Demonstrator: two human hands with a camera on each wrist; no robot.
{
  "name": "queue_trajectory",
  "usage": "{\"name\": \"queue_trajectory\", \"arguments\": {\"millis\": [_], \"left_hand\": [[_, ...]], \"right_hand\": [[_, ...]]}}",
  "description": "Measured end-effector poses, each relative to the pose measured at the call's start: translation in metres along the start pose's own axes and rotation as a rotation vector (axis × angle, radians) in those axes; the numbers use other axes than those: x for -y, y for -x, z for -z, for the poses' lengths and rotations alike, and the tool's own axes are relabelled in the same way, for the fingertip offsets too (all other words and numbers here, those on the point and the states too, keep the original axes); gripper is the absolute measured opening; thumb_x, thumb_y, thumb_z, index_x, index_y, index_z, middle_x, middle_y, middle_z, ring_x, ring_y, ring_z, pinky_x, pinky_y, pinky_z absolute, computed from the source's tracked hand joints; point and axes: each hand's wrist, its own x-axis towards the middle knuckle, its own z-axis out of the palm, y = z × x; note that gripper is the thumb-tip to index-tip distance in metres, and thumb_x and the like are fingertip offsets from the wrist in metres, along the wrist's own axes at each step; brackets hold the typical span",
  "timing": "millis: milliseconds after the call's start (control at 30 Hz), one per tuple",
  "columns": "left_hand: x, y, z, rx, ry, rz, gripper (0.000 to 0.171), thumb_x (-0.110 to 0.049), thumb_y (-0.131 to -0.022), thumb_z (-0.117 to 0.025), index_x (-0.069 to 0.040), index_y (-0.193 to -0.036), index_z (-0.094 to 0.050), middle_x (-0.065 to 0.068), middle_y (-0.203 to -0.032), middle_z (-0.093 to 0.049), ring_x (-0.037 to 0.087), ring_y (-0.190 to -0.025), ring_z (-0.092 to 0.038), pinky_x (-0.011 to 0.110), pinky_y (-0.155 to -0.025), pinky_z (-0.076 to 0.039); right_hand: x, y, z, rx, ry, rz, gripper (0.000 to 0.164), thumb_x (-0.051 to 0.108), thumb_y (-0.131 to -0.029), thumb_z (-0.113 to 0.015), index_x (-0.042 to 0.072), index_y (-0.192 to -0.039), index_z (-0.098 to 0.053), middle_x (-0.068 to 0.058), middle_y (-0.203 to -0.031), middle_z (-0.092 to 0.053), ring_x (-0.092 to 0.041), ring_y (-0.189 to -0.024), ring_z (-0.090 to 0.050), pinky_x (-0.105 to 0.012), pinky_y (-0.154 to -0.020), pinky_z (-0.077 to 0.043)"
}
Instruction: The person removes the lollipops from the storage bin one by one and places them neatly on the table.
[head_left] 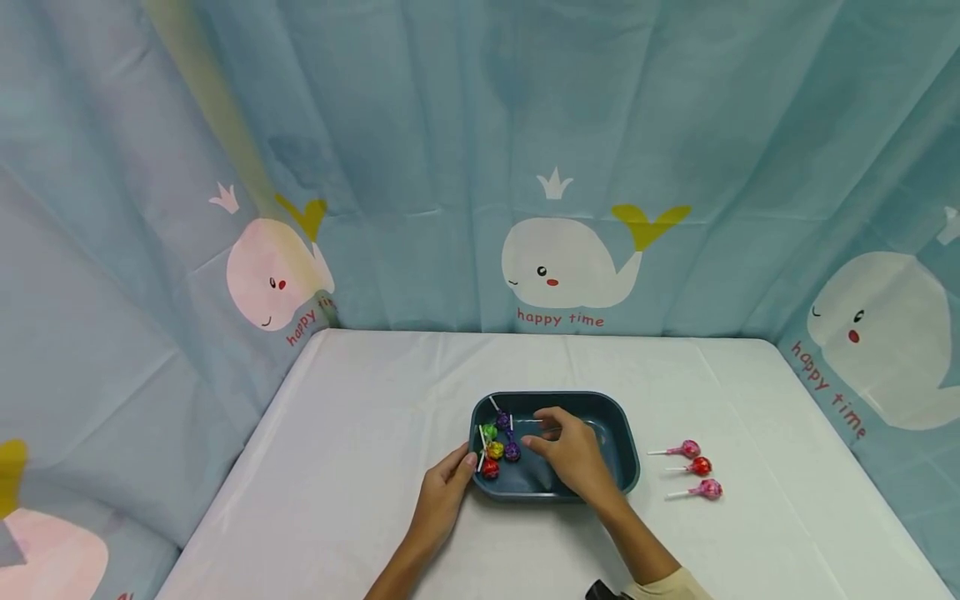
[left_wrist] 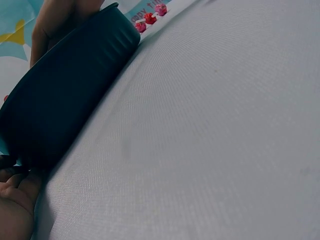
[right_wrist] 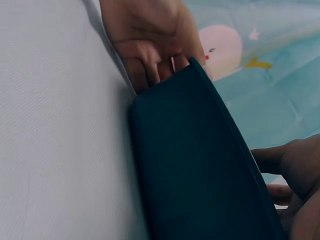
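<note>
A dark blue-green tray (head_left: 555,497) sits on the white table. My left hand (head_left: 442,492) holds its left end, thumb at the rim and fingers against the outer wall. Inside, at the left end, lie several wrapped lollipops: purple (head_left: 512,452), green (head_left: 490,432), yellow (head_left: 496,450) and red (head_left: 491,469). Over the middle of the tray is my right hand (head_left: 573,454), thumb and fingers apart, with nothing visible between them, just right of the purple lollipops. In the right wrist view, the tray's wall (right_wrist: 195,160) hides the lollipops.
Three lollipops lie on the table right of the tray: a pink one (head_left: 690,449), a red one (head_left: 701,466) and another pink one (head_left: 709,489). A blue curtain (head_left: 420,250) printed with whales hangs behind the table (head_left: 360,400) and along its sides.
</note>
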Motion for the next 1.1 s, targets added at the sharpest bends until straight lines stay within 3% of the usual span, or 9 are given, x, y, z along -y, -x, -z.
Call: {"name": "queue_trajectory", "arguments": {"millis": [500, 833, 1100], "left_hand": [[-0.003, 0.000, 0.001, 0.013, 0.051, 0.001, 0.057, -0.034, -0.112, -0.056, 0.007, -0.152, -0.052, 0.022, -0.156, -0.054, 0.035, -0.150, -0.047, 0.042, -0.120, -0.041], [0.001, 0.001, -0.001, 0.010, 0.026, -0.003, 0.057, -0.035, -0.113, -0.054, 0.007, -0.151, -0.053, 0.022, -0.154, -0.056, 0.036, -0.148, -0.048, 0.033, -0.118, -0.045], [0.001, -0.001, 0.000, 0.011, 0.032, 0.006, 0.054, -0.033, -0.113, -0.053, 0.005, -0.152, -0.053, 0.019, -0.154, -0.057, 0.032, -0.149, -0.048, 0.038, -0.121, -0.041]], "right_hand": [[0.001, -0.010, -0.012, 0.081, 0.018, 0.043, 0.038, 0.021, -0.090, -0.088, 0.004, -0.121, -0.075, -0.010, -0.107, -0.076, -0.021, -0.092, -0.072, -0.044, -0.081, -0.064], [0.001, -0.014, -0.018, 0.143, 0.047, 0.064, 0.033, 0.016, -0.086, -0.090, 0.002, -0.114, -0.076, -0.006, -0.095, -0.074, -0.018, -0.084, -0.066, -0.043, -0.079, -0.061], [-0.001, -0.018, -0.022, 0.187, 0.046, 0.102, 0.026, 0.012, -0.086, -0.089, 0.001, -0.107, -0.076, -0.002, -0.083, -0.070, -0.015, -0.076, -0.061, -0.031, -0.065, -0.052]]}}
